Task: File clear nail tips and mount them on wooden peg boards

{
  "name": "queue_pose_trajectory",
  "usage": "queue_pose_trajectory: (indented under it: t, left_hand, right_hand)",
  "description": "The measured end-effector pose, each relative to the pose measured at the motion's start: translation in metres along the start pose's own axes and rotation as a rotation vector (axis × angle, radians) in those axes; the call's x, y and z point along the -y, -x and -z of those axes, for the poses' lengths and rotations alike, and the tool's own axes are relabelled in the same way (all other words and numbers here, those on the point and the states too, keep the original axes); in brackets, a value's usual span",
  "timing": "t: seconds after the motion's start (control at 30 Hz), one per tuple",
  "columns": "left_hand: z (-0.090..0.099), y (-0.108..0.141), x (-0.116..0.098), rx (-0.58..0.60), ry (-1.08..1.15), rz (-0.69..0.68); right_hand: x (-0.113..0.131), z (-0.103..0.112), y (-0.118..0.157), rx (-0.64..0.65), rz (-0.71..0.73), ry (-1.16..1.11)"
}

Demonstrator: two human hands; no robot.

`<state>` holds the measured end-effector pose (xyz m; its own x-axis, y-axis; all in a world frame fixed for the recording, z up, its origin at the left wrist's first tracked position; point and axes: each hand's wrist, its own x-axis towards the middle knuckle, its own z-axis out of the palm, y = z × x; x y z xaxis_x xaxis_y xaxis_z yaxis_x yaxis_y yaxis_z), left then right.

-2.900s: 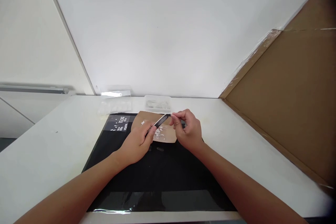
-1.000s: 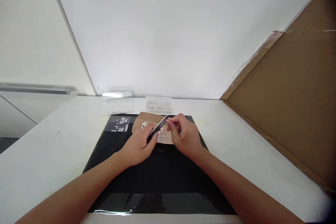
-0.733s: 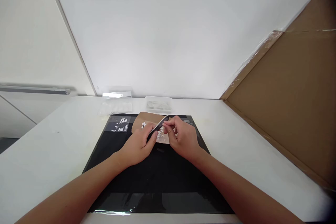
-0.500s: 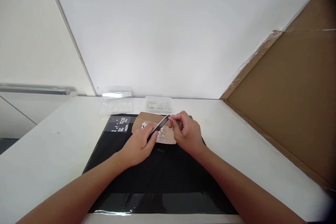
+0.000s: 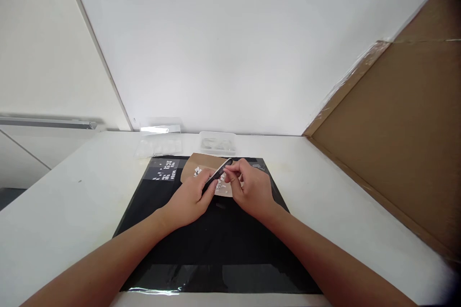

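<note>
My left hand point(image 5: 192, 197) is closed around a narrow dark tool with a pale edge point(image 5: 218, 174), which slants up to the right. Beside its upper end, the thumb and fingers of my right hand point(image 5: 252, 187) are pinched together; anything between them is too small to make out. Beneath both hands lies a brown sheet point(image 5: 207, 159) bearing small white pieces point(image 5: 197, 171). The sheet rests on a black mat point(image 5: 216, 244), and my right hand covers its right part.
A dark card with several white pieces point(image 5: 163, 171) lies at the mat's upper left. Behind the mat stand an open clear case point(image 5: 160, 143) and a clear shallow box point(image 5: 217, 143). A cardboard panel point(image 5: 399, 139) rises on the right.
My right hand has shifted slightly left and down along the dark tool, uncovering the tool's tip and small clear items at the mat's upper right. My left hand has barely moved.
</note>
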<state>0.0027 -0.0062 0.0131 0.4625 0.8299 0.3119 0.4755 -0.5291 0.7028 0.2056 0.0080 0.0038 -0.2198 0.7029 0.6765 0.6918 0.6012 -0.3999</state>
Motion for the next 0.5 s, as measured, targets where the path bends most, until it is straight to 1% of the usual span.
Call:
queue_pose_trajectory:
  t: [0.1, 0.17, 0.27, 0.33, 0.43, 0.5]
  left_hand:
    - [-0.001, 0.001, 0.000, -0.010, 0.031, -0.007]
    - [-0.001, 0.001, -0.001, -0.015, 0.051, -0.001]
    - [0.000, 0.000, -0.004, -0.030, 0.075, 0.003]
    - [0.001, 0.000, -0.005, -0.028, 0.094, 0.016]
    - [0.003, 0.001, -0.007, -0.001, 0.139, 0.073]
    - [0.003, 0.002, -0.008, 0.019, 0.177, 0.114]
  right_hand:
    - [-0.006, 0.002, -0.004, -0.031, -0.072, -0.002]
    - [-0.007, 0.003, -0.005, -0.028, -0.082, -0.014]
    - [-0.003, 0.001, -0.002, -0.001, -0.035, -0.037]
    - [0.002, -0.001, 0.002, 0.041, 0.018, -0.051]
    - [0.009, -0.004, 0.006, 0.090, 0.077, -0.050]
    - [0.010, -0.004, 0.006, 0.087, 0.085, -0.036]
